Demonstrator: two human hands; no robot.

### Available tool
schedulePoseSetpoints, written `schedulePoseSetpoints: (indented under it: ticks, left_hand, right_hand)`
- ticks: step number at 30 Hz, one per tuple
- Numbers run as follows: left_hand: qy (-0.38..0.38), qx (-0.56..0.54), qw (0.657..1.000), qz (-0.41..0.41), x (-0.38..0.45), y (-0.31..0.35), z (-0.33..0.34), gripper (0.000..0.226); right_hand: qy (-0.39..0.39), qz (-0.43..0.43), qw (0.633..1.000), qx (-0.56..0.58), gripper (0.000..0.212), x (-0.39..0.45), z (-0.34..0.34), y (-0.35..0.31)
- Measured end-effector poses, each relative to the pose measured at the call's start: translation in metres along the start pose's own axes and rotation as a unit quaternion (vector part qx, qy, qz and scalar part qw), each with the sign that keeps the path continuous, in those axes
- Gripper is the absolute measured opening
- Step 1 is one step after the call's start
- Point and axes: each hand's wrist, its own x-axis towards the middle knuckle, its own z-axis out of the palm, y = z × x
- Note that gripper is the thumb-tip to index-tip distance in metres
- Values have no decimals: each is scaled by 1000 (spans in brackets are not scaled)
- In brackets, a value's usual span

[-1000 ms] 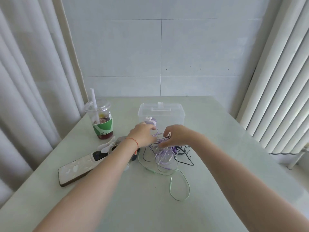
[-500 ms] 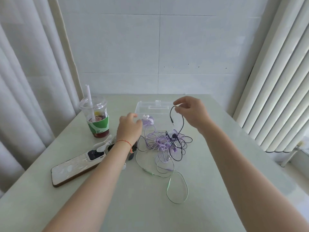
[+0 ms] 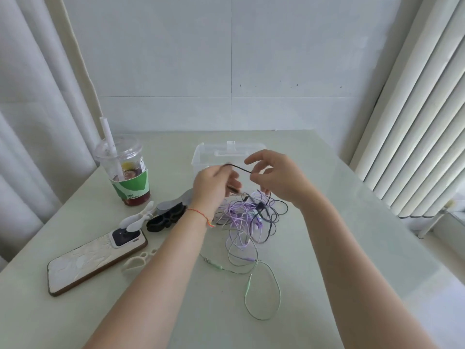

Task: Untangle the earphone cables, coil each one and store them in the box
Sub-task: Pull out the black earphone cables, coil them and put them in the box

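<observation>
A tangle of earphone cables (image 3: 247, 217) lies mid-table: purple, black and pale green strands knotted together. A green loop (image 3: 263, 290) trails toward me. Both hands are raised just above the tangle and pinch one black cable (image 3: 240, 168), stretched between them. My left hand (image 3: 214, 187) grips its left end; my right hand (image 3: 274, 176) pinches it with thumb and forefinger, other fingers spread. The rest of the black cable drops from my right hand into the pile. The clear plastic box (image 3: 208, 154) stands behind the hands with its lid on, partly hidden by them.
A plastic iced-drink cup (image 3: 125, 172) with a straw stands at the left. A phone (image 3: 95, 260) in a white case lies front left, with a small white fan (image 3: 137, 219), black clips (image 3: 166, 219) and a white ring-shaped piece (image 3: 137, 261) beside it. Curtains hang left, blinds right.
My right hand lifted a black cable end out of the pile. My left hand then rose from the table and took hold of the same cable, which is now stretched between both hands.
</observation>
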Motion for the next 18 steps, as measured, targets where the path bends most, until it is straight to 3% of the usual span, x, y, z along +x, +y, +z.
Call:
schedulePoseSetpoints:
  ticks: [4,6,7,9,11,15,18]
  left_hand:
    - [91,-171,977,-91,12,5,-20,26]
    - [80,-277,945,-151,16,6,-29,30]
    - [62,-277,945,-166,17,6,-33,31]
    - [-1,-212,962,-173,17,5,-33,25]
    - [-76,-118,978,-155,13,8,-28,10]
    - [-239,9,969,-59,6,5,-17,36]
    - [-246,50,968,-19,1,8,-11,16]
  right_hand:
    - [-60,49,984,-159,26,3,-4,12]
    - [-47,66,979,-187,26,6,-5,15]
    - [-28,64,979,-191,24,8,-6,16]
    - [19,44,981,-190,13,10,-7,15]
    - [48,37,991,-120,13,10,-8,10]
    - [26,44,993,109,10,2,-7,-7]
    - [28,51,984,168,11,2,-5,-11]
